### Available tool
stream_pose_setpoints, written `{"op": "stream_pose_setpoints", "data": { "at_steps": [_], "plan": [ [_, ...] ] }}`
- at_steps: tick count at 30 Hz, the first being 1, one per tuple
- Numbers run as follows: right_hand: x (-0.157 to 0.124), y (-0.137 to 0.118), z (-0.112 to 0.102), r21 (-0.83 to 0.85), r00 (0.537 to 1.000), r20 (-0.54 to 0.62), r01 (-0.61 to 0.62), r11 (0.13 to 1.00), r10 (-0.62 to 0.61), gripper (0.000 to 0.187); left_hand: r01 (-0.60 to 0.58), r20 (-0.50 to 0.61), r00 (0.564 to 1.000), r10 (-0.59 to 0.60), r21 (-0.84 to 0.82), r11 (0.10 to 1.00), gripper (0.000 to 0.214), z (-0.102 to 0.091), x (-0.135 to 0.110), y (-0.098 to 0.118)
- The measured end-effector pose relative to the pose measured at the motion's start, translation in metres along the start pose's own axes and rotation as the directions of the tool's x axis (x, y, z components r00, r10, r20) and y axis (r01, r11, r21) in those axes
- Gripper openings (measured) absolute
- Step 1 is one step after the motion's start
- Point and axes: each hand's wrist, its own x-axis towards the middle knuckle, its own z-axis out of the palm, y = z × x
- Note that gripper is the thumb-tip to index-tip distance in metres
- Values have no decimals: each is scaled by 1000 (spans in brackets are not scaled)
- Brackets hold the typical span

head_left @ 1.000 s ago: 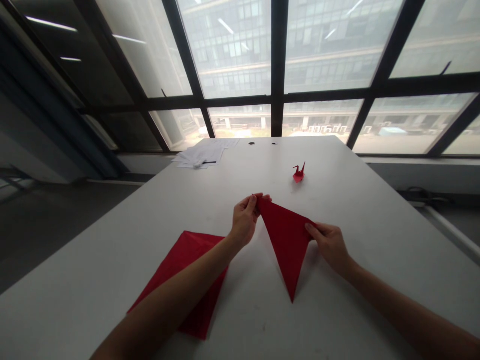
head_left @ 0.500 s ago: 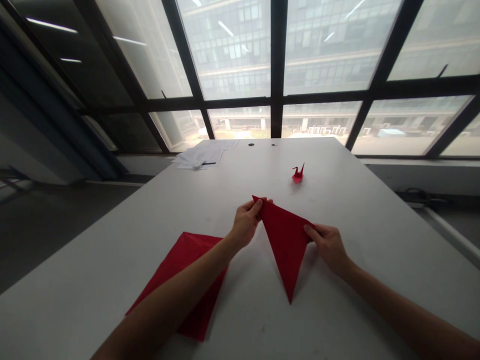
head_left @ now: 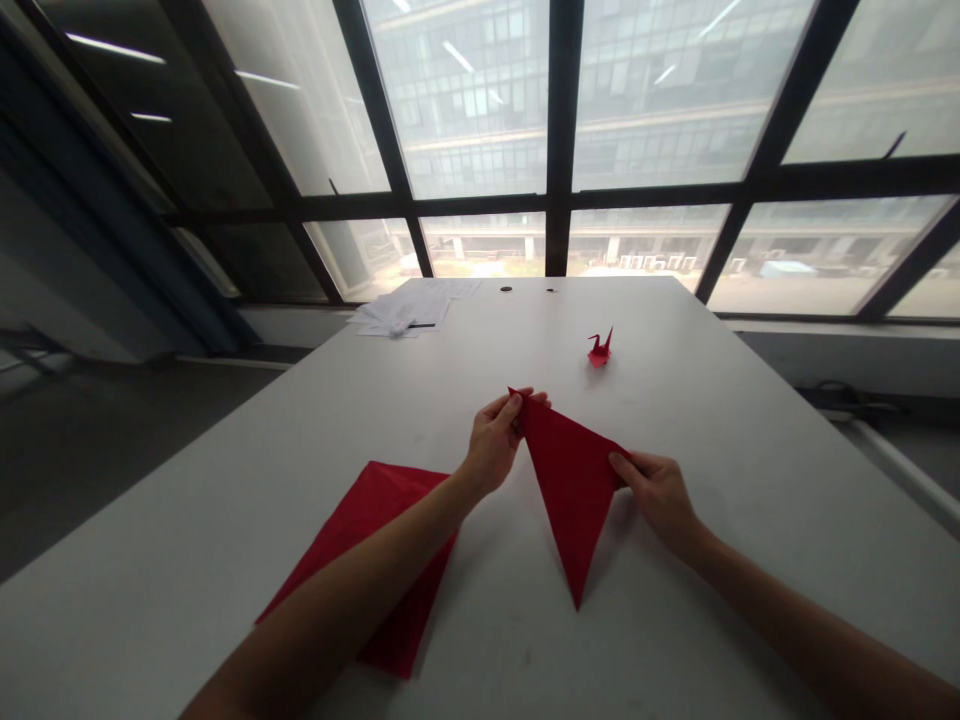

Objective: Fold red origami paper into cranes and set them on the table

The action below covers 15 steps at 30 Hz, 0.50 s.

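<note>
A red sheet of paper folded into a triangle [head_left: 576, 480] is held up between my two hands, one point hanging down toward the table. My left hand [head_left: 496, 437] pinches its upper left corner, thumb in front and fingers behind. At the right corner, my right hand [head_left: 660, 490] grips the paper between thumb and fingers. Under my left forearm lies more red paper [head_left: 364, 515], flat on the table and partly hidden by the arm. Beyond my hands a small folded red paper crane [head_left: 599, 352] stands on the table.
The white table [head_left: 675, 400] reaches toward large dark-framed windows. White paper sheets [head_left: 412, 308] lie loosely at its far left, with a dark pen-like thing [head_left: 422, 325] on them. A blue curtain [head_left: 112, 200] hangs at the left.
The view has shifted slightly. The lower tip of the folded paper has swung a little to the left; both hands keep their hold.
</note>
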Motion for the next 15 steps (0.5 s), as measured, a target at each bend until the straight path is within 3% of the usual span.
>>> {"op": "stream_pose_setpoints", "data": {
  "at_steps": [4,15],
  "plan": [
    [0,2,-1,-5,1000,-6,-2,1000,2,35,-49,-75,996,55,78,996,26,-1,3,0],
    [0,-3,0,23,999,20,-31,999,30,36,-39,-55,998,36,-56,998,23,-1,3,1]
  ]
}}
